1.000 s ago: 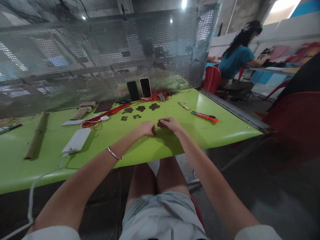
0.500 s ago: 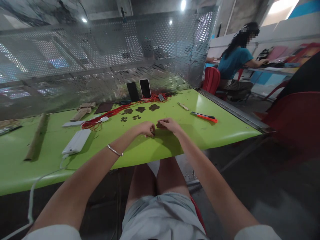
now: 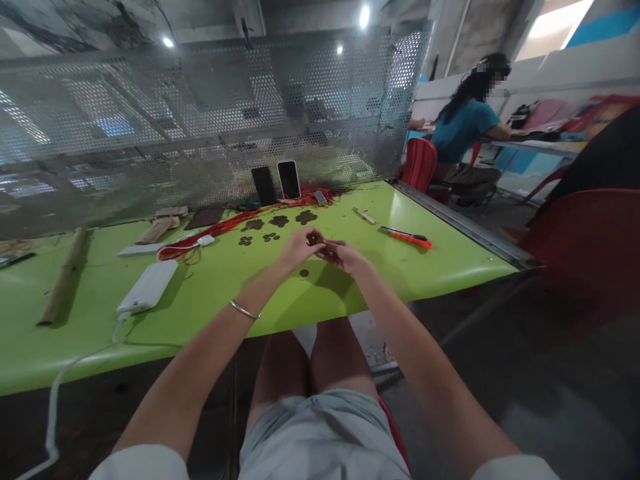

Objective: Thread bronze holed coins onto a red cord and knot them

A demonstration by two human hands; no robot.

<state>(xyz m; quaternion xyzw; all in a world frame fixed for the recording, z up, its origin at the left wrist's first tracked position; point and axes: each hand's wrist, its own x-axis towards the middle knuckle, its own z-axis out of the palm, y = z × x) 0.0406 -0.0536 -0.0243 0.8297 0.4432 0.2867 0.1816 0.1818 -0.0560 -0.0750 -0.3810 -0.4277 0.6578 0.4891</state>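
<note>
My left hand is raised just above the table, with thumb and fingers closed around dark brown coins. Against its fingertips is my right hand, its fingers bent round more of the brown coins; how many it holds is hidden. One loose coin lies flat on the green tabletop below the hands. Farther back lie small groups of the same round pieces: a left cluster, a middle cluster and a right cluster, with two smaller groups nearer me.
Red cords trail across the table's back. A box cutter and a small pale-handled tool lie right. A white power bank with its cable and a bamboo stick lie left. Two phones lean at the back. A person sits beyond.
My left hand has lifted from the tabletop and moved up and right to meet my right hand. A loose coin now shows on the table where it was.
</note>
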